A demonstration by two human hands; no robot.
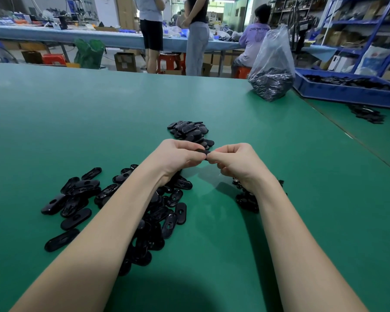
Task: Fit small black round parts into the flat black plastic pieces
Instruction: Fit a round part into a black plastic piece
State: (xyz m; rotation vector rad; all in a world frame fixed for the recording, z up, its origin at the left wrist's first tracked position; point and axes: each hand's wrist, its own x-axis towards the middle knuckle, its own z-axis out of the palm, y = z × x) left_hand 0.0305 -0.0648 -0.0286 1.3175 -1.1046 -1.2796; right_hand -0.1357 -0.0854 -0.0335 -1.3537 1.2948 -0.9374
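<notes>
Both hands meet above the middle of the green desk [54, 113]; the left hand [180, 156] and the right hand [233, 159] have their fingers curled, and together they pinch one flat black plastic piece [203, 151] between them, of which only a thin dark edge shows between the fingertips; whether a small round part sits in it cannot be told.

Three heaps of black pieces lie on the desk close to the hands; the far heap [189, 131], just beyond the hands, holds oval pieces stacked closely, too many to count; the near-left heap [167, 212], under and beside the left forearm, holds long oval pieces with a hole in each, well over twenty, and about ten of these lie loosely spread toward the left [74, 199]; the third heap [248, 200], under the right wrist, is smaller and darker, and its bits are too small to tell apart.

At the far right one clear plastic bag [273, 70] stands on the desk, its bottom filled with black parts; right of it one blue tray [347, 91] holds more black pieces, and a small scatter of pieces [367, 113] lies just near of it.

Beyond the desk two persons stand and one person sits at a long blue bench [54, 34].
</notes>
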